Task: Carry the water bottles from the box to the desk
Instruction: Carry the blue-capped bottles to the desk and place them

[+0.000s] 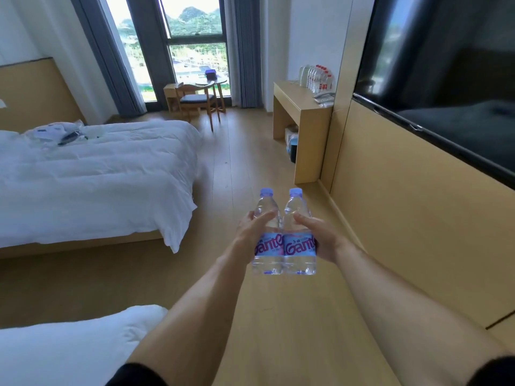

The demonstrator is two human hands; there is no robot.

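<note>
The person stands in the aisle between the white-quilted bed and the wood-panelled wall, arms stretched forward, carrying two bottles side by side and touching. The left hand wraps its fingers round the left clear plastic water bottle with a pale blue cap; the right hand is curled round the right clear plastic water bottle of the same kind. Both are held upright, above the light wooden floor, well apart from where they are going.

Ahead, against the right wall near the window, is the light wooden bench. A row of clear bottles with red caps and red labels already stands at its far end, beside what looks like a white telephone. Whether those came from the same box I cannot tell, as their caps differ in colour. The box itself is not in view here.

So I would judge this pair to be mid-carry: picked up, not yet set down, with the walk up the aisle and the placing on the bench left.

Each carried bottle has a blue wrap-around label with large pink lettering; it reads roughly "Gante", cut off at the edge by the fingers and the curve. The smaller print is too blurred to read.
</note>
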